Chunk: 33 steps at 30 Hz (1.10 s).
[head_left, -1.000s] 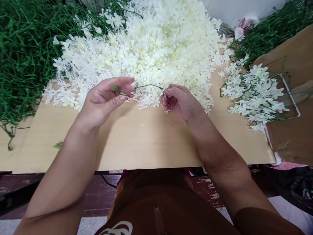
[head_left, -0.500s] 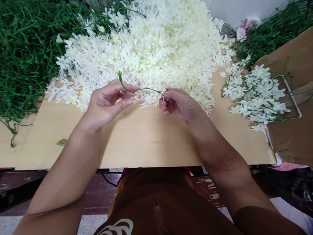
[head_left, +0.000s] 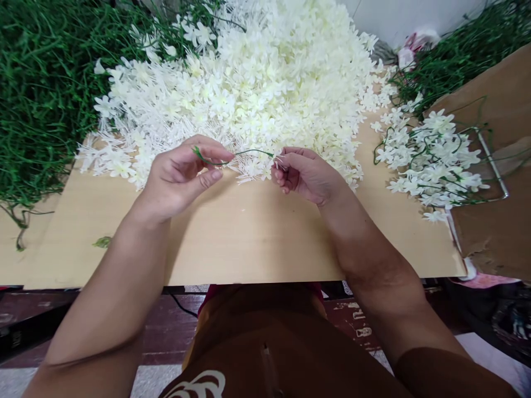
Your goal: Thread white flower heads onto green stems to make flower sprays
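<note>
My left hand [head_left: 182, 174] pinches a thin green stem [head_left: 244, 153] between thumb and fingers, just above the wooden table [head_left: 249, 237]. The stem runs rightwards to my right hand [head_left: 305, 174], whose fingers are curled shut on its other end and on a small white flower I can barely make out. Both hands hover at the near edge of a large heap of loose white artificial flowers [head_left: 257, 83].
A mass of green stems [head_left: 37, 99] lies at the left, and more green stems [head_left: 460, 55] at the back right. Finished stems with white flowers [head_left: 431, 160] lie on the right beside a brown cardboard sheet [head_left: 498, 182]. The table's front edge runs just before my body.
The stem's free left end, which stood up above my left hand half a second ago, has swung down against my fingers. Both hands stay in nearly the same place.
</note>
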{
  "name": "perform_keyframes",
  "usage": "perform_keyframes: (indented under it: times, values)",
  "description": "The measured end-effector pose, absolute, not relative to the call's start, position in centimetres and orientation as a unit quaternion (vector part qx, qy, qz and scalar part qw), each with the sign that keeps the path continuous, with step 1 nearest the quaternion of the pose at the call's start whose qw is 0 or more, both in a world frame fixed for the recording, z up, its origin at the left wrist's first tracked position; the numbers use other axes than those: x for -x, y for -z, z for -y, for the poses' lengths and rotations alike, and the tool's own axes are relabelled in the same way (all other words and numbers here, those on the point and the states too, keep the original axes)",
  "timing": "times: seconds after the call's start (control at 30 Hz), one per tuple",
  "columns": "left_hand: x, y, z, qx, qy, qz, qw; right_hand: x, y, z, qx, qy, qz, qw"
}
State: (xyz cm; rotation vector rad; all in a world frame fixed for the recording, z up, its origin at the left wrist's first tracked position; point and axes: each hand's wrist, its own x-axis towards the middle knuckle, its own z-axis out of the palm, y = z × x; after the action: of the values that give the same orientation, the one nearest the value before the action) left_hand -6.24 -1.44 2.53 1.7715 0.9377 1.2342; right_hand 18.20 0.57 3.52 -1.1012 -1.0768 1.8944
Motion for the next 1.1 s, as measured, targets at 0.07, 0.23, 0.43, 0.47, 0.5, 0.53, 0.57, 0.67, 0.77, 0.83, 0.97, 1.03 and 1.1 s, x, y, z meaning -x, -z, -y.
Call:
perform_keyframes:
  times: [0.07,0.23,0.43,0.47,0.5,0.53,0.57,0.67,0.77,0.83,0.97,1.03,1.1]
  values:
    - [6.3,-2.5,1.4,-0.666,-0.521,-0.363,0.391,-18.0,-3.4,-0.5,0.413,-0.733,0.416,0.345]
    - [6.1,-3.0,1.3,-0.604,-0.553,-0.385,0.427,-17.9,-3.5,-0.3,0.414,-0.723,0.453,0.317]
    - [6.2,-3.6,1.2,-0.536,-0.538,-0.409,0.505,-19.7,-4.0,-0.6,0.545,-0.498,0.598,0.313]
    - [6.2,-3.6,1.2,-0.536,-0.520,-0.412,0.522,-19.9,-4.0,-0.7,0.564,-0.454,0.624,0.293]
    - [6.1,-3.5,1.2,-0.541,-0.498,-0.413,0.537,-19.9,-3.9,-0.6,0.579,-0.415,0.651,0.264]
    - [6.0,-3.4,1.2,-0.553,-0.475,-0.407,0.550,-19.8,-3.8,-0.6,0.589,-0.377,0.677,0.228]
    - [5.8,-3.2,1.3,-0.570,-0.450,-0.400,0.559,-19.6,-3.6,-0.5,0.597,-0.342,0.701,0.190]
    - [4.8,-2.3,1.6,-0.627,-0.363,-0.396,0.564,-18.9,-3.1,-0.2,0.614,-0.244,0.744,0.105]
    - [3.8,-1.0,1.5,-0.682,-0.318,-0.447,0.484,-18.7,-2.6,-0.2,0.588,-0.205,0.775,0.108]
    - [3.4,0.0,1.1,-0.702,-0.342,-0.492,0.384,-19.0,-2.6,-0.4,0.560,-0.216,0.786,0.149]
    - [2.7,1.2,0.1,-0.696,-0.382,-0.556,0.244,-19.4,-2.6,-0.7,0.546,-0.264,0.748,0.270]
    - [2.4,1.5,-0.1,-0.712,-0.373,-0.553,0.220,-19.2,-2.5,-0.8,0.541,-0.282,0.724,0.321]
    - [2.0,1.7,-0.1,-0.736,-0.353,-0.541,0.200,-18.8,-2.2,-0.8,0.530,-0.294,0.717,0.344]
